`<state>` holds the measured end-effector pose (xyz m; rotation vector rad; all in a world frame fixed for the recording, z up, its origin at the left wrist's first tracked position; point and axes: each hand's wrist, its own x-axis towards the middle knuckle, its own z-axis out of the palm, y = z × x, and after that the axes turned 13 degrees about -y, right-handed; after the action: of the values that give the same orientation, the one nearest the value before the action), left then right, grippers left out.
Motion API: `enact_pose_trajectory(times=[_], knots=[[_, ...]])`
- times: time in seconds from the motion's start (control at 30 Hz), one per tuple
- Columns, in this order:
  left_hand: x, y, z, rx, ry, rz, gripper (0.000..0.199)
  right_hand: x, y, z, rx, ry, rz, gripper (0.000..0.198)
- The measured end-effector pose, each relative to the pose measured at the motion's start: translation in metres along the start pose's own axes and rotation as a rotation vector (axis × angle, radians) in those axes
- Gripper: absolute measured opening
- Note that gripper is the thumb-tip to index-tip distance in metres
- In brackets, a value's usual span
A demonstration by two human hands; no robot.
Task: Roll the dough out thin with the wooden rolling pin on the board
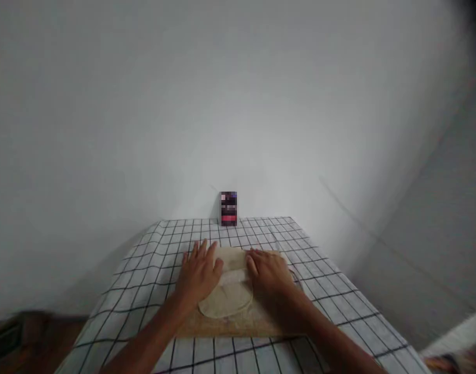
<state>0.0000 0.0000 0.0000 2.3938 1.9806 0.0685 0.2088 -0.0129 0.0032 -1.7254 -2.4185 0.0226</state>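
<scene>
Both forearms run off the bottom edge at 6 o'clock, and the left hand point(199, 274) and right hand point(269, 271) cover the far half of the dough sheet point(226, 300) plus whatever roller lies under the palms, only a pale strip showing between them. The small dark box point(228, 209) at 12 o'clock on the counter point(331, 291) is pixelated, label unreadable. Brown shapes at 8 o'clock and a bright patch at 4 o'clock are blurred, cropped, unidentifiable.
</scene>
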Motion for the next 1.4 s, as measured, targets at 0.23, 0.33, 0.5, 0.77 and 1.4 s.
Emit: enact_pose_trajectory(times=[0.23,0.33,0.5,0.77,1.4], knots=[[-0.022,0.003,0.01,0.044,0.137,0.115,0.052,-0.04,-0.006,0.012,0.07,0.04,0.011,0.044],[-0.034,0.004,0.017,0.027,0.217,0.15,0.048,-0.052,-0.01,0.014,0.053,0.053,0.003,0.043],[-0.035,0.007,0.016,0.029,0.197,0.095,0.048,-0.032,-0.01,0.004,0.084,-0.018,0.018,0.043],[-0.005,-0.001,-0.002,0.076,-0.053,0.032,0.046,0.039,0.006,-0.016,0.066,-0.286,0.039,0.047],[-0.025,0.003,0.017,0.098,0.231,0.194,0.048,-0.039,-0.012,0.002,0.125,-0.006,0.008,0.043]])
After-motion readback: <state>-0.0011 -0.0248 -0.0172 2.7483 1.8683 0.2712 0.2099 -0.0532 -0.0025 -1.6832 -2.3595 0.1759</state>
